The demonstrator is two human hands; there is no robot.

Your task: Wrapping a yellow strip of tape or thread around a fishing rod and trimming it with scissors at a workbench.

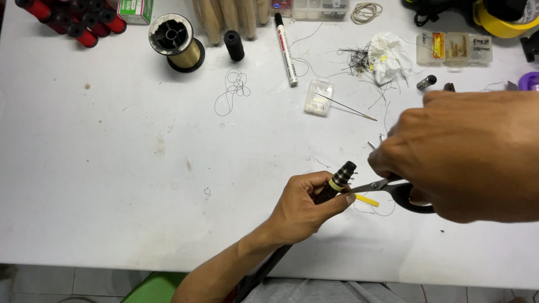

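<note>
A dark rod [336, 182] with a black ringed tip and a band of yellow tape sits in the lower middle of the frame, gripped in the left hand [306, 205], whose fingers are wrapped tight around its shaft; the rest of the rod runs down past the forearm toward the lower edge. The right hand [460, 154], at the right of the frame, is clamped around the black handles of a pair of scissors [387, 188]; the blades reach the rod at the tape, though I cannot tell how far they are parted. A loose strip of yellow tape [366, 199] sticks out just below the blades.

All this hovers over a white table [112, 185], stained and scattered with thread clippings. At upper left stand a spool of gold thread [178, 42] and red spools [73, 19]; a white marker [285, 49] lies at top centre, with a small clear box [319, 97] and a long needle [351, 108] near it. Pale floor tiles show along the bottom edge.
</note>
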